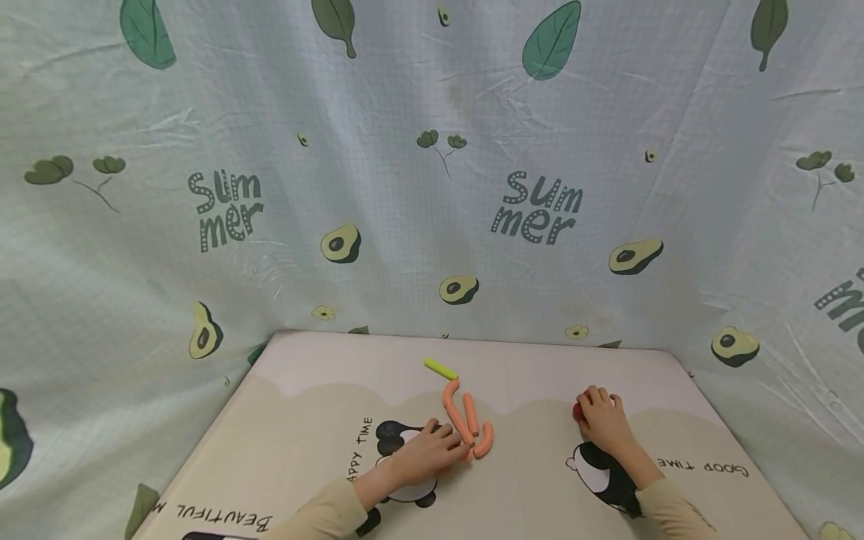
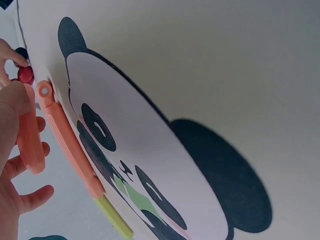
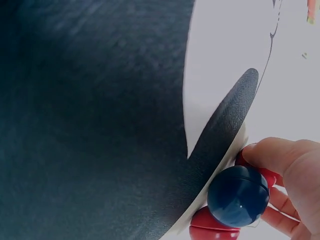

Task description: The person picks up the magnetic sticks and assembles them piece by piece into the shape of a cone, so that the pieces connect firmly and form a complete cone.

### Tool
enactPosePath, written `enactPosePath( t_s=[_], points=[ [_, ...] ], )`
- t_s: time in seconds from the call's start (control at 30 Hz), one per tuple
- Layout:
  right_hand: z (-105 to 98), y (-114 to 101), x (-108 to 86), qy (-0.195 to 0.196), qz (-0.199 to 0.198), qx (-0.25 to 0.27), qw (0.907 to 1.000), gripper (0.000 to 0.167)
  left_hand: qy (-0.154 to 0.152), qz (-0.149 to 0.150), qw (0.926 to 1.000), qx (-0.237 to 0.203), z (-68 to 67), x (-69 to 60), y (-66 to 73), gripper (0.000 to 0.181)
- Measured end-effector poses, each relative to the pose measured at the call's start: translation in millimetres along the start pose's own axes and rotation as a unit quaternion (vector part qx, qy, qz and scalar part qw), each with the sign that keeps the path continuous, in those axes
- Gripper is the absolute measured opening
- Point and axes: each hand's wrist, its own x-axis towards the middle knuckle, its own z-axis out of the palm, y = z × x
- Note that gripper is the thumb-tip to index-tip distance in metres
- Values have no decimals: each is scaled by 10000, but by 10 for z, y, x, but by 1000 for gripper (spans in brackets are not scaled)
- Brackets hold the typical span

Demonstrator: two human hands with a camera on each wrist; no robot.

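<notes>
My left hand holds a short orange plastic piece between thumb and fingers, low over the printed panda on the mat. Just past that hand lie a long bent orange piece, a straight one and a short curved one. A yellow-green stick touches the far end of the long piece. Over at the right, my right hand grips a red ball in a small cluster. The cluster also has a dark blue ball and another red ball.
A pale mat with printed animals and lettering covers the table. Behind it hangs a light curtain with avocado and leaf prints, which also closes in both sides.
</notes>
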Motion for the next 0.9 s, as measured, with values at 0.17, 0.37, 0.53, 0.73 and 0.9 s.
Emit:
enactPosePath(
  t_s=[0.17,0.37,0.53,0.73,0.9],
  points=[
    [-9,6,4,-113,-9,83,9999,32,15,-28,10000,-35,-15,5,14,27],
    [-24,4,-17,-50,-60,127,9999,32,1,-33,10000,54,-14,10,32,26],
    [-33,-7,-25,44,-99,255,9996,34,106,-18,9996,277,-24,13,45,22],
    [-75,-27,-31,101,-172,320,9993,37,143,-22,9988,470,-32,21,55,26],
    [-124,-78,-34,-44,-149,401,9991,38,69,-53,9979,648,-52,34,63,29]
  ],
)
